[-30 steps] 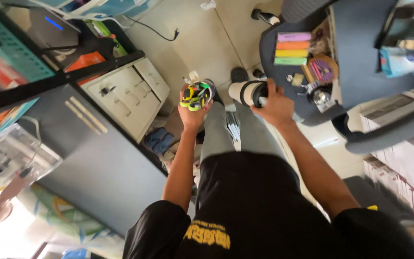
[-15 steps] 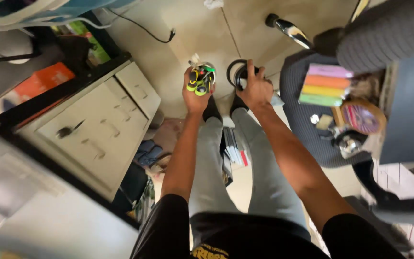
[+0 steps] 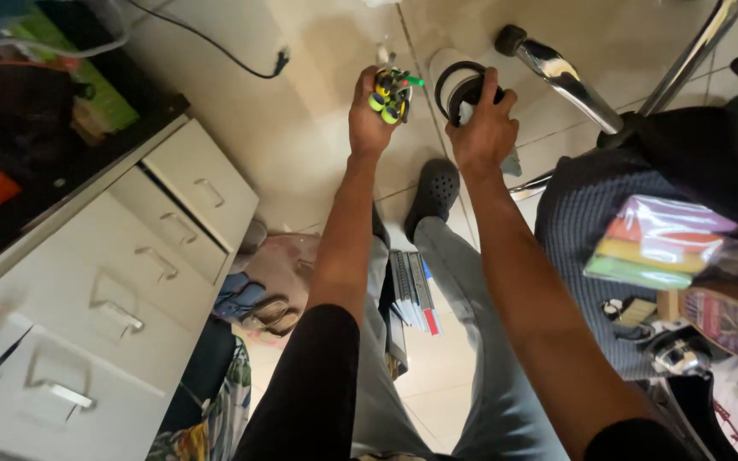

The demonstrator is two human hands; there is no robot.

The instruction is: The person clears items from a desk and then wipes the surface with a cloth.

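A drawer cabinet (image 3: 113,282) stands left, a laden chair (image 3: 608,230) right, books (image 3: 413,290) on the floor between.

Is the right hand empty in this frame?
No, the right hand grips a white cylinder with a black band, while the left hand holds a bunch of small colourful items.

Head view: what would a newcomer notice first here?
Two bare arms reach forward over the tiled floor. The left hand grips a bundle of yellow and green tools, and the right hand holds a white cup with a black rim beside it. At right, colourful pads lie on a grey chair.
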